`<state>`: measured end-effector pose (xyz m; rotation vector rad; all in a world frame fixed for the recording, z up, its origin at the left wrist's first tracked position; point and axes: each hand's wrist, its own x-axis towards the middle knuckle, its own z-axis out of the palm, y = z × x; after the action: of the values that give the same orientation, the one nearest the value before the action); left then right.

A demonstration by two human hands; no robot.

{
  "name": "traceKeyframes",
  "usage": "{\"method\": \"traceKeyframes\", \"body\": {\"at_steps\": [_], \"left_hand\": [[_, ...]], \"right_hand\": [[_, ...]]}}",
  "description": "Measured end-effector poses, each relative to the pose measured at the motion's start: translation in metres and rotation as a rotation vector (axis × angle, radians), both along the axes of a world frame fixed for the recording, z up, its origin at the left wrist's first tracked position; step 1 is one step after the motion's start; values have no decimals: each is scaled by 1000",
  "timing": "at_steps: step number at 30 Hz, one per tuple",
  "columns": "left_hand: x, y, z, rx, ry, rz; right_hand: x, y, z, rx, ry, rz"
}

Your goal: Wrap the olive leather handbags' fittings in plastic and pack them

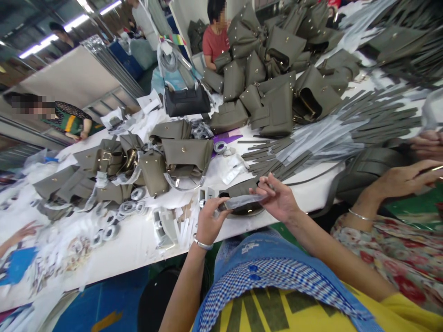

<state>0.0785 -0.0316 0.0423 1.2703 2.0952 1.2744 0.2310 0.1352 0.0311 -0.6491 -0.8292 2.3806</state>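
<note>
My left hand (209, 220) pinches the left end of a grey strap in a clear plastic sleeve (243, 201). My right hand (278, 197) grips the sleeve's right end, fingers curled over it. Both hands hover at the near edge of the white table (138, 240). Just beneath them lies an olive-grey bag part (242, 188) with a dark opening.
Olive-grey handbags (173, 152) and tape rolls (131, 206) cover the table's left and middle. A big heap of bags (273, 69) and loose grey straps (363, 124) fills the back right. A co-worker's hand (401, 177) works at my right; other people sit across.
</note>
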Motion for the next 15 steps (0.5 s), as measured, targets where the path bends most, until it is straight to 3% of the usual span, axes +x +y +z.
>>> {"method": "traceKeyframes", "body": {"at_steps": [7, 10, 15], "left_hand": [[-29, -16, -18, -43, 7, 99], [-29, -14, -21, -67, 47, 81], [-24, -6, -18, -28, 28, 76]], "right_hand": [[24, -1, -52, -244, -119, -109], [29, -7, -53, -211, -68, -24], [19, -21, -36, -17, -50, 96]]}}
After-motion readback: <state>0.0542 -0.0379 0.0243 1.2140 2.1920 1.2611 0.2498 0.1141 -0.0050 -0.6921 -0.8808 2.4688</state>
